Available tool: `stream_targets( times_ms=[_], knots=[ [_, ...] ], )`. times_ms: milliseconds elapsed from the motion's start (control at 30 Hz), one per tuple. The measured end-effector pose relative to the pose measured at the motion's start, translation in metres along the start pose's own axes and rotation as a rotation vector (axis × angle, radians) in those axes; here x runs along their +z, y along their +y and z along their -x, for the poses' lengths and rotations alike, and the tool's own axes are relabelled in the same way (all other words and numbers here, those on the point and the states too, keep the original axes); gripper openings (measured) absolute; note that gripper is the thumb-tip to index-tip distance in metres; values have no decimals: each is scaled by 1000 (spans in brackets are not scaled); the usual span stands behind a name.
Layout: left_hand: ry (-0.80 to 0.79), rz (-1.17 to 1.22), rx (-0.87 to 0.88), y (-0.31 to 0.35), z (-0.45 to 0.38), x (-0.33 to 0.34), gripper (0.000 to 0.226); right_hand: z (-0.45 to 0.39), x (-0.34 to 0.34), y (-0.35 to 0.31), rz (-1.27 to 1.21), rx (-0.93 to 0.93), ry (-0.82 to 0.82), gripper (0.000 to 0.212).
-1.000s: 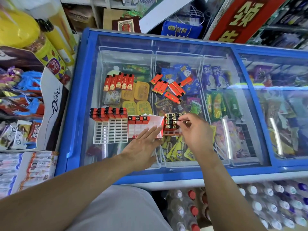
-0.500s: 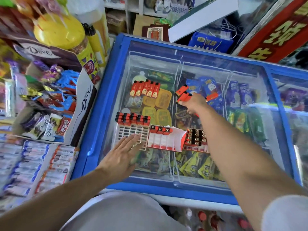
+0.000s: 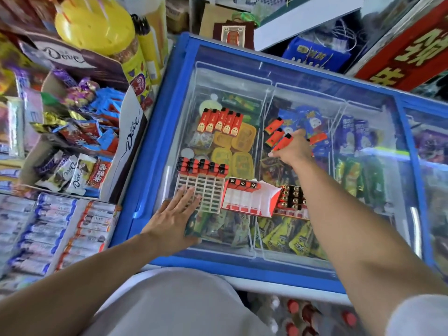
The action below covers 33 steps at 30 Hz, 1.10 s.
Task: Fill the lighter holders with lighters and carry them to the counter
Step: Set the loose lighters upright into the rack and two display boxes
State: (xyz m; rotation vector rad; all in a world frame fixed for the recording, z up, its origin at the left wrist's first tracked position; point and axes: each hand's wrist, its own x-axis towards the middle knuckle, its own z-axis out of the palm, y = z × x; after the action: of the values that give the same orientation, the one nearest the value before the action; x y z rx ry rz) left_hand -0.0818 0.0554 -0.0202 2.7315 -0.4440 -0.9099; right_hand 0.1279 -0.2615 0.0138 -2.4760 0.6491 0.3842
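Your left hand (image 3: 173, 217) lies flat, fingers straight and spread, at lower centre of the frame; its fingertips rest on the near edge of the white grid holder (image 3: 201, 190), palm on the freezer lid (image 3: 286, 238). It grasps nothing.

Your right hand (image 3: 292, 151) is at centre right, curled round an orange lighter (image 3: 282, 141) that sticks out up-left from the fist. Two more loose orange lighters (image 3: 274, 124) lie on the glass just up-left of that hand, and another orange one (image 3: 317, 138) shows just right of it.

The white grid holder sits on the glass at centre, with a row of red and black lighters (image 3: 202, 166) filling its far row; the other cells show bare. Just right of it, touching, is a red and white holder (image 3: 249, 200) with a few lighters (image 3: 243, 184) in its far left corner. Right of that, partly behind your right forearm, is a third holder (image 3: 292, 198) packed with lighters, metal tops up.

A row of five red lighters (image 3: 220, 122) lies flat on the glass above the grid holder, well apart from it.

At upper left stand a Dove chocolate box (image 3: 131, 132) and a yellow jar (image 3: 97, 25). Candy rolls (image 3: 48, 229) fill the lower left.
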Motion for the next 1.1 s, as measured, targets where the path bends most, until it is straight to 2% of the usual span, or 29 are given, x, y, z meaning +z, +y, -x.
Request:
stream_targets(
  times_ms=[100,233,300,367,433,533,733,1100],
  knots=[
    [-16,-11,3,0,1,-3,114,8,-2,2,-153,-24,40,65],
    [-41,-48,-3,2,1,-2,118,43,-20,-11,-168,-168,78,41],
    [-51,-57,-2,2,1,-2,119,71,-31,-17,-170,-253,43,21],
    [-52,-55,1,2,1,-2,120,104,-39,-16,-141,-333,-22,13],
    [-50,-50,7,1,2,-4,118,136,-45,-9,-56,-403,-66,19],
    [-56,-41,19,0,2,-6,116,166,-51,8,91,-454,-25,22],
    [-72,-43,17,2,2,-7,120,178,-28,33,259,-399,86,19],
    [-140,-35,26,-2,-2,-11,124,164,13,41,216,-402,196,19]
  ],
)
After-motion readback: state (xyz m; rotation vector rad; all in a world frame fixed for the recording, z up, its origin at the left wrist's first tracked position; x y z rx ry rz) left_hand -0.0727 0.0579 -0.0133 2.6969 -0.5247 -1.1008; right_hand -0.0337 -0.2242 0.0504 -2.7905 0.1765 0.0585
